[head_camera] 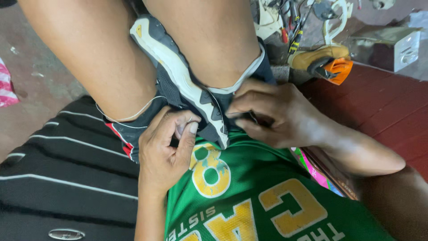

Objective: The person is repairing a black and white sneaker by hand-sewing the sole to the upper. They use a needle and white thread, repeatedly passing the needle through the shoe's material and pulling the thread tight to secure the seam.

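Note:
A black shoe (178,85) with a thick white sole (176,67) is clamped sole-up between my bare knees, above my green jersey. My left hand (165,147) is at the shoe's near end, thumb and fingers pinched together on what looks like a thin needle (190,119). My right hand (272,114) grips the black upper at the shoe's near right edge, fingers curled over it. A white thread (129,118) loops across my left leg up to the shoe. The shoe's far end is hidden between my legs.
A black cushion with white stripes (58,169) lies at the left. On the right is a red-brown floor (383,102). At the top right are a tan and orange tool (327,62), a grey metal box (388,47) and several hand tools (290,27). A pink-striped bag (5,87) shows at the left edge.

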